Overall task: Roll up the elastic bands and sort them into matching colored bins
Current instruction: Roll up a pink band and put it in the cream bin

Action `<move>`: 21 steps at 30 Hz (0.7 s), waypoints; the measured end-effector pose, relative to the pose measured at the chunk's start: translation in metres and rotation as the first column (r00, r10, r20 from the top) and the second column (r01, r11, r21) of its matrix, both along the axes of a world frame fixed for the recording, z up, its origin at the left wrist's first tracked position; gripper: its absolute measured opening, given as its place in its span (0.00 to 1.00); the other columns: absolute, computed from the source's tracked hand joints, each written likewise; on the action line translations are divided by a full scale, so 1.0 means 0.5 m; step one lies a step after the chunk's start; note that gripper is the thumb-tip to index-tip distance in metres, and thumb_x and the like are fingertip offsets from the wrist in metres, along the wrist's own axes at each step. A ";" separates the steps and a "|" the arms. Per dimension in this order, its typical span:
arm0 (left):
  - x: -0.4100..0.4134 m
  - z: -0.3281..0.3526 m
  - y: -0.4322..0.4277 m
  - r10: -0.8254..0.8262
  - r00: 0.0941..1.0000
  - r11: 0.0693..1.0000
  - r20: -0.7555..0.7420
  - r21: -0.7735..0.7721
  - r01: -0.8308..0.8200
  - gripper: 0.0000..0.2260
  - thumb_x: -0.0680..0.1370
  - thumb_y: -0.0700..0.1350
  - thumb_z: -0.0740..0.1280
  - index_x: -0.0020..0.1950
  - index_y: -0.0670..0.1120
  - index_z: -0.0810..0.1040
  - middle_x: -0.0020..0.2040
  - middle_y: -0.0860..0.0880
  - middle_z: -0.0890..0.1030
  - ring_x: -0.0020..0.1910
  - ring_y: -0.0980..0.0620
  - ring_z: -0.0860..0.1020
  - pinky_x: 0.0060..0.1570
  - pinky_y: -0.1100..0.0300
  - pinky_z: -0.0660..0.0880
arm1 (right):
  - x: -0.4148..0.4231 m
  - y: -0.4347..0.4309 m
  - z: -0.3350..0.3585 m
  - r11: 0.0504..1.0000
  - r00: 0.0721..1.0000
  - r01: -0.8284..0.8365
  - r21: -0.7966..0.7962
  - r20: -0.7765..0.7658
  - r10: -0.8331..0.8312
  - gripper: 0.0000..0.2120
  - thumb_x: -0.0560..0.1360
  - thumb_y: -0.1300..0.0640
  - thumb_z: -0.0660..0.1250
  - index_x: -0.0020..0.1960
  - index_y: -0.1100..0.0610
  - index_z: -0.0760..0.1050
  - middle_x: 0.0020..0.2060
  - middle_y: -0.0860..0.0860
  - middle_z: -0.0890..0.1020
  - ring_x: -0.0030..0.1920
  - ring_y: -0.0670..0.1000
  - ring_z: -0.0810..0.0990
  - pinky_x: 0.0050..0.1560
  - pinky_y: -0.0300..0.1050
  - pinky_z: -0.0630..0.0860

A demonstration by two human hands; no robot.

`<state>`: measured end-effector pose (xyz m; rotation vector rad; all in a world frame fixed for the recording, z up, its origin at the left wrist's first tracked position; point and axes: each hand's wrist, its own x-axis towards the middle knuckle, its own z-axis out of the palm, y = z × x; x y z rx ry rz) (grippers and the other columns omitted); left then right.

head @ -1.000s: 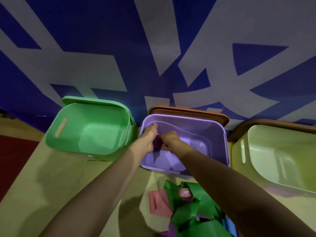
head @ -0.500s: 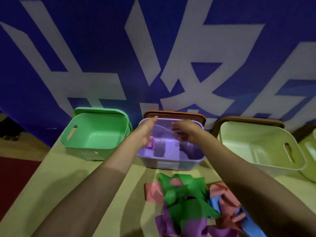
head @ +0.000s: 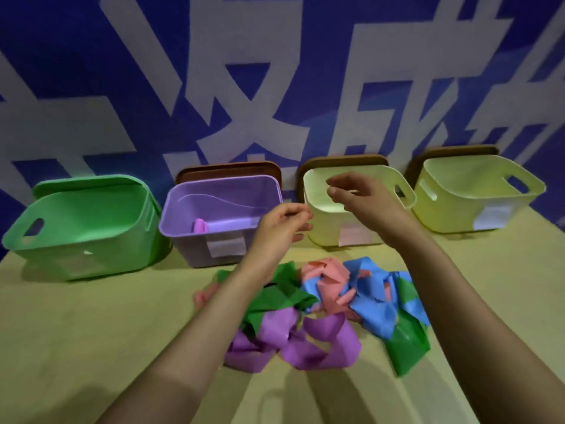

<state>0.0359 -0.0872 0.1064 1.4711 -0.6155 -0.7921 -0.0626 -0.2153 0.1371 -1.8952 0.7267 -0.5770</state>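
Left hand (head: 279,231) and right hand (head: 363,198) raised above the table (head: 76,332), each grip loose and empty, rolled purple band (head: 200,225) inside purple bin (head: 183,209), tangled bands (head: 324,338) piled near that bin's front edge

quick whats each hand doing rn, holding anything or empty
left hand: open, fingers loosely curled, holding nothing
right hand: open, fingers relaxed, holding nothing

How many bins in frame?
4, in one row, left to right: green bin, purple bin, cream bin, yellow bin. More may sit beyond the right edge, out of view.
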 end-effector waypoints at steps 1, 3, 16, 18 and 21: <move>-0.017 -0.032 0.002 -0.009 1.000 1.000 0.008 0.003 0.009 0.07 0.80 0.38 0.62 0.48 0.48 0.76 0.48 0.48 0.80 0.45 0.52 0.78 0.46 0.61 0.74 | -0.019 0.002 -0.029 1.000 1.000 0.012 -0.022 0.008 -0.012 0.10 0.77 0.58 0.67 0.58 0.57 0.77 0.47 0.49 0.80 0.46 0.44 0.78 0.47 0.33 0.73; -0.048 -0.093 0.005 -0.015 0.999 1.000 0.031 0.001 0.015 0.06 0.80 0.37 0.62 0.48 0.47 0.76 0.48 0.47 0.79 0.44 0.53 0.78 0.41 0.65 0.75 | -0.051 0.006 -0.092 0.998 1.000 0.011 -0.061 0.006 -0.010 0.10 0.77 0.59 0.67 0.57 0.56 0.76 0.47 0.50 0.80 0.47 0.47 0.79 0.47 0.34 0.74; -0.147 -0.332 0.052 -0.146 0.833 0.961 0.533 0.278 -0.010 0.08 0.75 0.36 0.66 0.52 0.46 0.74 0.50 0.45 0.78 0.37 0.55 0.76 0.45 0.60 0.70 | -0.154 0.094 -0.389 0.849 0.907 -0.217 -0.482 -0.420 -0.006 0.08 0.76 0.59 0.64 0.50 0.63 0.78 0.49 0.62 0.81 0.52 0.61 0.77 0.51 0.51 0.69; -0.152 -0.326 0.067 -0.298 0.717 0.913 0.630 0.408 0.020 0.10 0.74 0.41 0.70 0.55 0.44 0.75 0.52 0.43 0.78 0.42 0.52 0.78 0.46 0.58 0.71 | -0.166 0.098 -0.374 0.906 0.941 -0.163 -0.390 -0.337 0.024 0.08 0.77 0.60 0.63 0.52 0.62 0.79 0.47 0.59 0.82 0.48 0.57 0.79 0.48 0.48 0.70; -0.156 -0.306 0.077 -0.398 0.504 0.854 0.767 0.510 -0.101 0.12 0.74 0.46 0.70 0.53 0.41 0.77 0.52 0.41 0.80 0.52 0.43 0.77 0.46 0.55 0.70 | -0.181 0.098 -0.341 0.942 0.966 -0.126 -0.311 -0.256 0.045 0.08 0.78 0.60 0.63 0.52 0.61 0.80 0.44 0.54 0.81 0.41 0.51 0.76 0.44 0.44 0.68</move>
